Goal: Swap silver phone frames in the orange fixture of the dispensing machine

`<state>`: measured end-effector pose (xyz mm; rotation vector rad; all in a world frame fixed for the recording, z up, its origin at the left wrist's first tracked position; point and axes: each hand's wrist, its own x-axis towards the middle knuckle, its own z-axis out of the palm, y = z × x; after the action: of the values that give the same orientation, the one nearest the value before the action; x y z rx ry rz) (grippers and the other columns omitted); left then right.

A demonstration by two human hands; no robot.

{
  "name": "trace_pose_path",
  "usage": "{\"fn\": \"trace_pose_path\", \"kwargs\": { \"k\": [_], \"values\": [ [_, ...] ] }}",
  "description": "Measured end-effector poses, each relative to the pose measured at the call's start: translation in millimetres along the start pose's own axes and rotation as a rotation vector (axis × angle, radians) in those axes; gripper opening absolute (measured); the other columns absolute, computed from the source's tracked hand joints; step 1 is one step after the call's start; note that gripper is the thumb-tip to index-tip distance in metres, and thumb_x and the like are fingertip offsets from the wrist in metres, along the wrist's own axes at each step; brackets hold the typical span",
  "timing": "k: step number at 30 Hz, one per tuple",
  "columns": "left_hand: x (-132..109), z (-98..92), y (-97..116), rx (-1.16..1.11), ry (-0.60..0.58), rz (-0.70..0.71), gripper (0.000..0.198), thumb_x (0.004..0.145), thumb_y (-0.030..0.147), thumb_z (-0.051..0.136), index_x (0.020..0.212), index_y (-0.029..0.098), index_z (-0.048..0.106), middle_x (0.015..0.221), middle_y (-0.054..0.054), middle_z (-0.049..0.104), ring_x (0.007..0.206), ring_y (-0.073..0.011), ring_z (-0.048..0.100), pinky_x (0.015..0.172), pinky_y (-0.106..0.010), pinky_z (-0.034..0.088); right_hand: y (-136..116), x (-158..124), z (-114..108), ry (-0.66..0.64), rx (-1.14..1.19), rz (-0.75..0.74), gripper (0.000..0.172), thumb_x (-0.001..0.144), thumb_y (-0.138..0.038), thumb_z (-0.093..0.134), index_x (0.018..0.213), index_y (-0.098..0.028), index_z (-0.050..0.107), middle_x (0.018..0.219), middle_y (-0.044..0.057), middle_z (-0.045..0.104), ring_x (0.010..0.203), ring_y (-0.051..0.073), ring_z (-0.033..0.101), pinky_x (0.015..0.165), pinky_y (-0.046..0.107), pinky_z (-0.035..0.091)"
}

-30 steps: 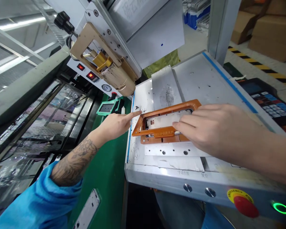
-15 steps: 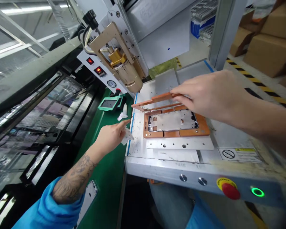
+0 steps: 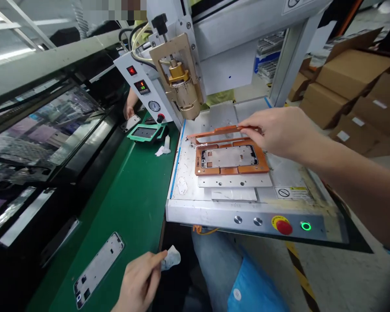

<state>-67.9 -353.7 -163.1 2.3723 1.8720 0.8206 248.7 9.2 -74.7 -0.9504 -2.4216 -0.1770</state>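
My right hand (image 3: 274, 130) pinches the edge of a raised orange fixture lid (image 3: 225, 129). The lid tilts up over its orange base (image 3: 247, 170), which sits on a metal plate on the machine bed. Inside the base lies a silvery phone frame (image 3: 229, 157) with black ends. Low in the view, past the front of the bed, my left hand (image 3: 139, 279) has a crumpled white wipe (image 3: 173, 258) between its fingers. Another phone frame (image 3: 99, 268) lies on the green mat to its left.
A dispensing head (image 3: 186, 102) hangs behind the fixture. Red emergency button (image 3: 284, 227) and green-lit button (image 3: 306, 226) sit on the front panel. On the green mat (image 3: 123, 195) are a green-framed holder (image 3: 144, 132) and a small white bottle (image 3: 167, 142). Another person's hand (image 3: 130, 109) holds a phone frame behind.
My left hand has moved down and back from the bed's left edge, carrying the wipe. My right hand still holds the lid raised. The view has shifted, and another person's hand now shows.
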Motion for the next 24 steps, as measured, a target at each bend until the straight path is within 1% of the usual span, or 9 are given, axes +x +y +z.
{"fn": "trace_pose_path", "kwargs": {
  "k": [2, 5, 7, 10, 12, 14, 16, 18, 24],
  "values": [
    [-23.1, 12.6, 0.8, -0.08, 0.035, -0.041, 0.044, 0.094, 0.003, 0.048, 0.128, 0.028, 0.061, 0.076, -0.001, 0.067, 0.057, -0.0165, 0.063, 0.05, -0.027, 0.05, -7.4, -21.0, 0.4, 0.005, 0.027, -0.086, 0.034, 0.102, -0.033, 0.047, 0.11, -0.021, 0.077, 0.106, 0.003, 0.079, 0.096, 0.023, 0.072, 0.072, 0.035, 0.049],
    [-48.6, 24.0, -0.6, -0.163, 0.059, -0.087, 0.049, 0.093, 0.002, 0.047, 0.132, 0.03, 0.06, 0.073, -0.001, 0.065, 0.053, -0.0171, 0.06, 0.048, -0.029, 0.048, -16.9, -78.3, 1.3, 0.002, 0.087, -0.153, 0.023, 0.1, -0.029, 0.055, 0.108, -0.022, 0.076, 0.112, 0.006, 0.079, 0.103, 0.026, 0.073, 0.088, 0.042, 0.056],
    [-57.3, 26.7, -2.6, -0.206, 0.067, -0.106, 0.047, 0.094, 0.004, 0.049, 0.131, 0.03, 0.061, 0.07, 0.0, 0.063, 0.051, -0.0172, 0.059, 0.046, -0.029, 0.047, -17.8, -126.4, 2.1, 0.071, 0.12, -0.064, 0.021, 0.097, -0.022, 0.06, 0.112, -0.025, 0.074, 0.113, 0.008, 0.078, 0.105, 0.028, 0.073, 0.096, 0.045, 0.057],
    [-59.3, 25.9, -5.2, -0.272, 0.081, -0.151, 0.039, 0.096, 0.009, 0.049, 0.122, 0.032, 0.066, 0.069, 0.0, 0.063, 0.055, -0.0186, 0.063, 0.047, -0.029, 0.05, -16.3, -198.4, 4.0, 0.161, 0.108, 0.121, 0.028, 0.093, -0.014, 0.063, 0.117, -0.027, 0.071, 0.115, 0.012, 0.076, 0.108, 0.031, 0.073, 0.1, 0.045, 0.057],
    [-56.6, 24.2, -5.5, -0.308, 0.079, -0.162, 0.034, 0.096, 0.011, 0.051, 0.116, 0.032, 0.068, 0.073, -0.001, 0.067, 0.06, -0.0196, 0.067, 0.05, -0.029, 0.054, -20.8, -239.4, 6.9, 0.126, 0.052, 0.214, 0.035, 0.094, -0.014, 0.062, 0.126, -0.025, 0.066, 0.124, 0.015, 0.072, 0.116, 0.035, 0.07, 0.103, 0.049, 0.056],
    [-53.9, 22.6, -4.5, -0.342, 0.076, -0.151, 0.031, 0.097, 0.012, 0.051, 0.114, 0.032, 0.068, 0.076, -0.001, 0.069, 0.061, -0.0191, 0.068, 0.051, -0.028, 0.055, -30.8, -270.2, 12.2, 0.006, -0.001, 0.261, 0.048, 0.096, -0.021, 0.06, 0.143, -0.025, 0.054, 0.141, 0.019, 0.064, 0.128, 0.038, 0.064, 0.105, 0.054, 0.055],
    [-53.1, 21.2, -3.2, -0.378, 0.077, -0.122, 0.03, 0.097, 0.013, 0.05, 0.113, 0.032, 0.069, 0.075, 0.0, 0.07, 0.058, -0.0181, 0.068, 0.049, -0.026, 0.054, -42.6, -288.9, 19.0, -0.102, -0.05, 0.287, 0.063, 0.098, -0.029, 0.057, 0.157, -0.023, 0.038, 0.155, 0.022, 0.05, 0.134, 0.041, 0.059, 0.104, 0.059, 0.057],
    [-55.5, 19.8, -3.2, -0.408, 0.077, -0.094, 0.029, 0.098, 0.014, 0.049, 0.111, 0.032, 0.069, 0.073, 0.001, 0.07, 0.055, -0.0174, 0.067, 0.047, -0.025, 0.053, -52.3, -296.5, 24.6, -0.139, -0.086, 0.32, 0.071, 0.098, -0.034, 0.056, 0.161, -0.019, 0.028, 0.16, 0.026, 0.042, 0.134, 0.043, 0.059, 0.102, 0.061, 0.058],
    [-81.5, 9.1, -15.5, -0.375, 0.055, -0.119, 0.026, 0.099, 0.018, 0.051, 0.11, 0.031, 0.07, 0.086, 0.0, 0.076, 0.071, -0.0191, 0.074, 0.059, -0.025, 0.06, -65.1, -292.4, 21.6, -0.106, -0.066, 0.307, 0.06, 0.095, -0.026, 0.057, 0.153, -0.021, 0.045, 0.158, 0.021, 0.047, 0.135, 0.044, 0.058, 0.105, 0.061, 0.057]
  ]
}}
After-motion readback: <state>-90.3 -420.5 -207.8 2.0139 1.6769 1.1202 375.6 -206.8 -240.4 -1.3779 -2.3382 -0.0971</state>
